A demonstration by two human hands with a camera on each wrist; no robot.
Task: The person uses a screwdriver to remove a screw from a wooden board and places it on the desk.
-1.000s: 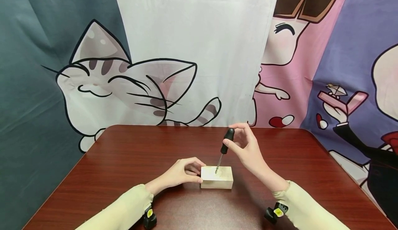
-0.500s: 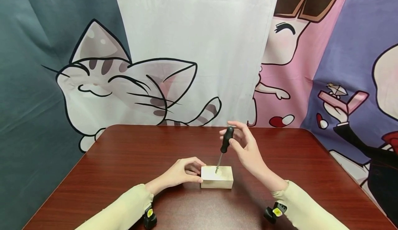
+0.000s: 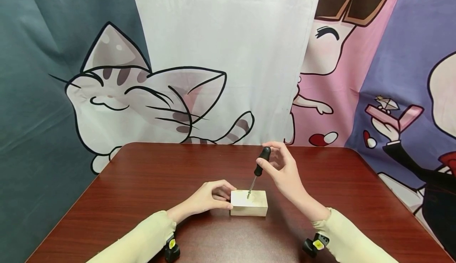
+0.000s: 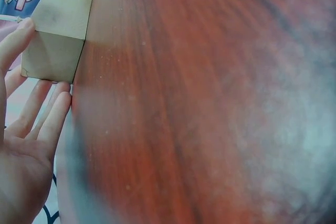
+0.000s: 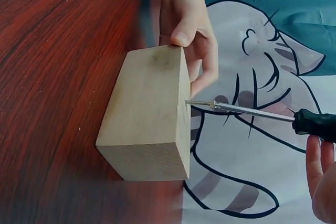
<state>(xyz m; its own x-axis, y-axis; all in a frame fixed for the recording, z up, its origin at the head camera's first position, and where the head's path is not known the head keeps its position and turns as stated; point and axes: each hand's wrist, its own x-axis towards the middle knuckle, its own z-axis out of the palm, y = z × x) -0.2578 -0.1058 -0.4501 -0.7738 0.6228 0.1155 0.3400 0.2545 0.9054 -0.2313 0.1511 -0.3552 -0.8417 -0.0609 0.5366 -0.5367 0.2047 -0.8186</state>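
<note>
A pale wooden block (image 3: 246, 210) lies on the table, seen also in the right wrist view as a block (image 5: 142, 103). My left hand (image 3: 208, 197) grips its left end, thumb at the near corner and fingers at the far side and end. From the block's top stands a screw (image 5: 199, 102), partly out of the wood. The tip of a black-handled screwdriver (image 3: 263, 161) meets the screw head, and the tool leans slightly right. My right hand (image 3: 285, 172) pinches the handle between thumb and fingers. In the left wrist view, the left thumb (image 4: 23, 27) touches the block's edge.
The reddish-brown table (image 3: 160, 164) spreads around the block. Behind it hangs a printed cloth (image 3: 228, 37) with cartoon figures. Each wrist wears a small black camera, such as the left one (image 3: 172, 251).
Half a second ago the right fingers were spread looser around the handle; now thumb and fingers pinch it again, and the handle leans a little more right. The left hand and block stay put.
</note>
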